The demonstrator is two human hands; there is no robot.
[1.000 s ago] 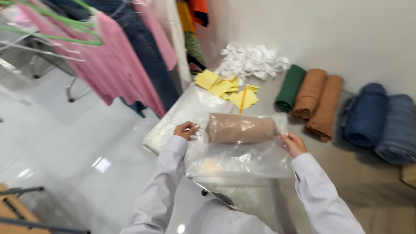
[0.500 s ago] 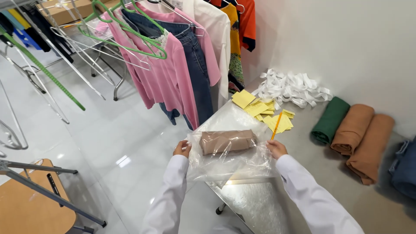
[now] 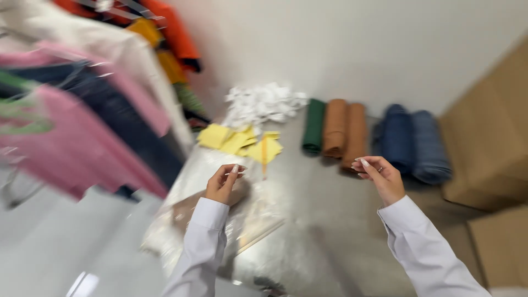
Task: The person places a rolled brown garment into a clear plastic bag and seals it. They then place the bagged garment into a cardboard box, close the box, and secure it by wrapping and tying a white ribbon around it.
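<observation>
Surface: grey table (image 3: 330, 220) against a white wall (image 3: 341, 44).
Left hand (image 3: 223, 184): fingertips pinched on clear plastic bag (image 3: 242, 220), lying on table's left part.
Right hand (image 3: 382, 177): loosely curled, empty.
Left: hanging garments (image 3: 82, 126).

Motion blur smears the hanging clothes (image 3: 82, 137) at nine o'clock, which the left edge cuts off, and the bag (image 3: 220, 220) at six, so whether the left hand's (image 3: 223, 184) fingers pinch anything is unclear.
</observation>
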